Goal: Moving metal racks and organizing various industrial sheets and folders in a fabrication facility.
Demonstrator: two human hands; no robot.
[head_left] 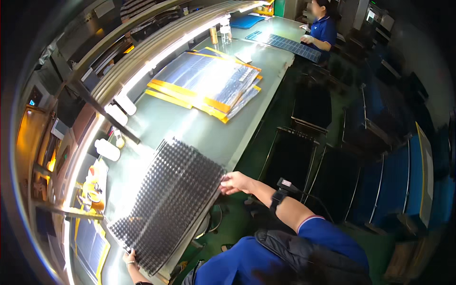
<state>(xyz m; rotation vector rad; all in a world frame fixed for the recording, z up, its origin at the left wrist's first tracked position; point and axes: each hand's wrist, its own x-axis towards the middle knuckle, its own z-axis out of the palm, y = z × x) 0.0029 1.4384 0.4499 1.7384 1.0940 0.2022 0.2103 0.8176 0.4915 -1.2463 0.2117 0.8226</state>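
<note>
A black rectangular sheet with a dense grid of small round shapes [168, 204] lies at a slant over the near part of the workbench, its near long edge reaching the bench's front edge. My right hand [232, 183] is closed on its right corner, thumb and fingers pinching the edge. At the opposite end, my left hand [129, 257] grips the lower left edge, with part of its fingers hidden by the sheet. Farther up the bench rests a stack of shiny film-covered panels with yellow-orange tape borders [204, 78].
White bottles [108, 149] line the bench's back side under a bright lamp. A taped panel [91, 244] lies at the left. Across the bench, a person in blue [323, 33] handles a blue gridded panel [285, 45]. Racks of dark panels [289, 156] stand right of the bench.
</note>
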